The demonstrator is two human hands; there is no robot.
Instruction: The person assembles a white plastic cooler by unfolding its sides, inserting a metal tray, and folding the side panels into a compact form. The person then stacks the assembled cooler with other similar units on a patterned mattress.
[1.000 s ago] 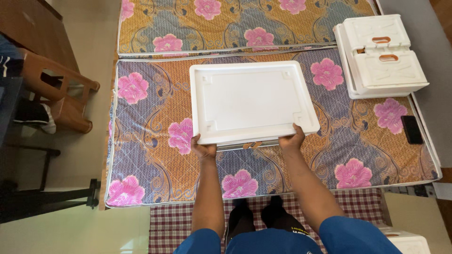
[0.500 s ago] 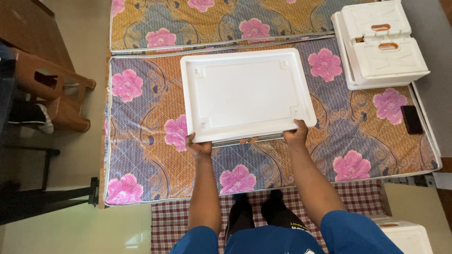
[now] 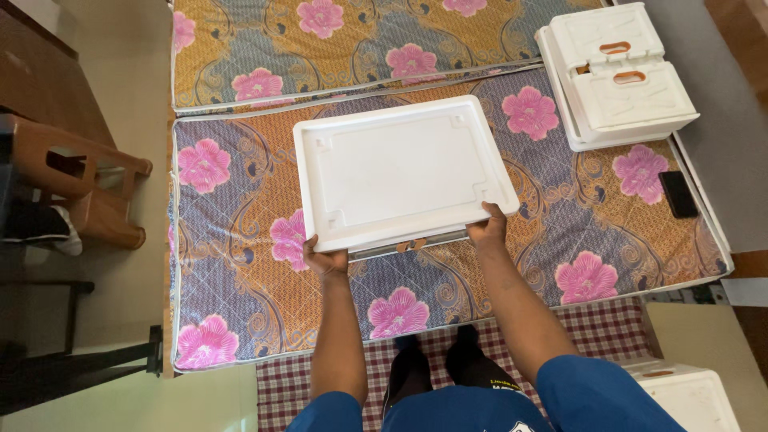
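A large white foam tray (image 3: 400, 172), rectangular with a raised rim, hangs flat above a flowered mattress (image 3: 232, 240). My left hand (image 3: 324, 258) grips its near left corner. My right hand (image 3: 486, 228) grips its near right corner. A thin dark edge of something shows just under the tray's near side; I cannot tell what it is. Both forearms reach forward from blue sleeves.
A second flowered mattress (image 3: 264, 48) lies beyond. White foam blocks with orange slots (image 3: 620, 76) sit at the far right, a black phone (image 3: 678, 194) near them. A brown wooden stool (image 3: 76, 188) stands left. Another white foam piece (image 3: 688, 396) and a checked mat (image 3: 608, 336) lie near my feet.
The tray and both hands have stayed together, while the view has shifted slightly, so the tray sits a little higher and more central over the mattress.
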